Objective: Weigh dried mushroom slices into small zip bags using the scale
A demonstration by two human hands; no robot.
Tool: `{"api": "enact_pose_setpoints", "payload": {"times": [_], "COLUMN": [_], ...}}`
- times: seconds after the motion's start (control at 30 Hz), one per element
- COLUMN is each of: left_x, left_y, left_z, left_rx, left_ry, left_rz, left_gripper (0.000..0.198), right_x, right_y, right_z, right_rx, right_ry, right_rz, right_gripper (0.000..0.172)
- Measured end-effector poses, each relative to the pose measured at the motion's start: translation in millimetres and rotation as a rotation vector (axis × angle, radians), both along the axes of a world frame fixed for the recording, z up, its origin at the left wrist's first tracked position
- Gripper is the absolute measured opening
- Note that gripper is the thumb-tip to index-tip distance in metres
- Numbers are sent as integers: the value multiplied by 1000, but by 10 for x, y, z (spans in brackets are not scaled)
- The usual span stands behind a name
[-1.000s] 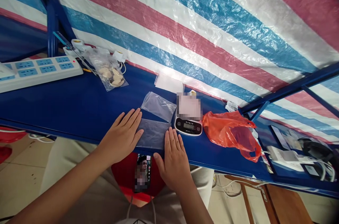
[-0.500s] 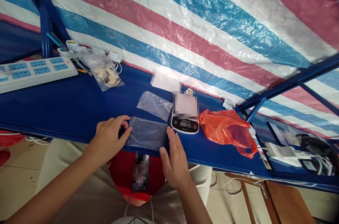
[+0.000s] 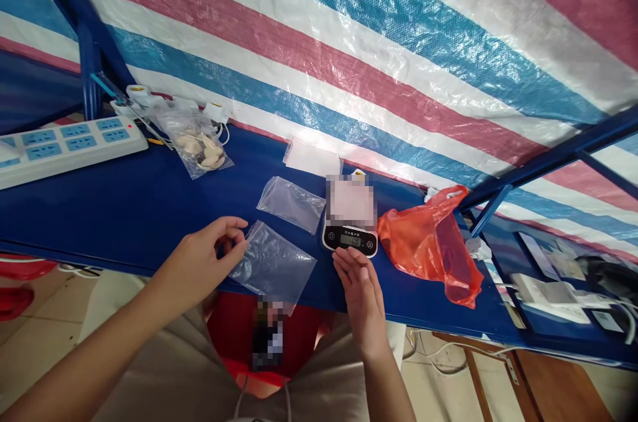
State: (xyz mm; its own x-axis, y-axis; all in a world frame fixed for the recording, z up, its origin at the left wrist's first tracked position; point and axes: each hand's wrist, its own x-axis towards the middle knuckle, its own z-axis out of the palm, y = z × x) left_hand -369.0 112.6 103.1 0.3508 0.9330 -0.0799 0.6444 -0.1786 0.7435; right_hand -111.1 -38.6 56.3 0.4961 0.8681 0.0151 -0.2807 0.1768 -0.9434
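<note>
My left hand point(image 3: 212, 256) has its thumb and fingers pinched at the left edge of a clear plastic bag point(image 3: 279, 266). That bag looks flat; it slants across the desk's front edge, one corner hanging past it. My right hand point(image 3: 361, 296) holds nothing, fingers stretched out and fingertips at the front of a small digital scale point(image 3: 349, 240). On the scale's platform lies something pale, blurred by pixelation. A second clear bag point(image 3: 292, 204) lies flat behind the first. To the right of the scale is a crumpled orange plastic bag point(image 3: 419, 242).
A bag of pale dried slices point(image 3: 199, 149) lies at the back left, beside a white power strip point(image 3: 74, 146). White papers point(image 3: 313, 159) rest against the striped sheet point(image 3: 319, 63). Blue frame bars point(image 3: 491, 209) stand to the right, near phones and cables.
The near clear bag has turned clockwise, its right end swinging down over the desk edge. My right hand has moved right, to the scale's front. The orange bag's top stands higher.
</note>
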Motion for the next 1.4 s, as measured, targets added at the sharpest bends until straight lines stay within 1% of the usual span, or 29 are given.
{"api": "enact_pose_setpoints", "payload": {"times": [0.07,0.13,0.2,0.27,0.3,0.33,0.37,0.4,0.47,0.5,0.57,0.63,0.67,0.73,0.8,0.87,0.9,0.97,1.03,1.07,1.13,1.2,1.27,1.33,1.4], "left_x": [100,300,598,955,1137,1310,1467,1602,1790,1840,1855,1759,1674,1449,1187,943,841,688,593,560,500,432,345,235,108], "left_y": [219,548,955,1379,1576,1752,1904,2028,2197,2246,2279,2219,2148,1922,1609,1282,1139,924,788,732,609,449,265,100,-13], "left_z": [176,385,579,705,731,732,711,673,580,538,488,483,487,477,409,271,185,8,-131,-177,-230,-250,-269,-300,-340], "left_rx": [21,-28,-42,17,30,40,63,75,84,90,123,183,221,309,433,490,485,446,440,454,511,568,599,600,581], "left_ry": [-113,-216,-286,-277,-239,-157,-56,-9,64,90,138,156,157,164,206,228,236,250,265,276,318,373,414,415,401], "left_rz": [11,-37,-54,8,6,18,23,36,52,56,51,41,32,-17,-162,-315,-355,-373,-337,-317,-289,-278,-259,-247,-232], "left_gripper": [52,53,49,42,39,35,30,25,20,20,25,34,38,37,33,41,45,49,48,47,47,48,50,50,50], "right_x": [39,58,59,50,43,36,30,24,18,18,21,27,30,30,28,29,34,47,44,23,-87,-300,-585,-862,-1040], "right_y": [27,41,42,37,34,33,33,34,38,40,41,37,34,29,29,33,35,29,7,-6,-17,35,186,426,687], "right_z": [20,46,67,78,80,82,84,85,88,89,91,93,94,98,99,91,83,61,52,60,111,200,287,330,312], "right_rx": [-1,-11,-17,-17,-16,-16,-17,-18,-18,-17,-14,-9,-5,2,8,6,4,3,2,-9,-51,-68,-22,9,-80], "right_ry": [76,113,119,109,102,97,94,91,85,83,78,75,74,74,69,59,52,38,0,-50,-265,-597,-930,-1187,-1353], "right_rz": [5,14,31,41,39,33,26,23,14,11,13,19,21,21,17,17,20,23,7,-18,-69,-61,43,196,311], "right_gripper": [42,42,43,43,43,42,42,42,42,42,42,41,40,38,37,35,35,35,35,33,28,28,38,56,68]}}
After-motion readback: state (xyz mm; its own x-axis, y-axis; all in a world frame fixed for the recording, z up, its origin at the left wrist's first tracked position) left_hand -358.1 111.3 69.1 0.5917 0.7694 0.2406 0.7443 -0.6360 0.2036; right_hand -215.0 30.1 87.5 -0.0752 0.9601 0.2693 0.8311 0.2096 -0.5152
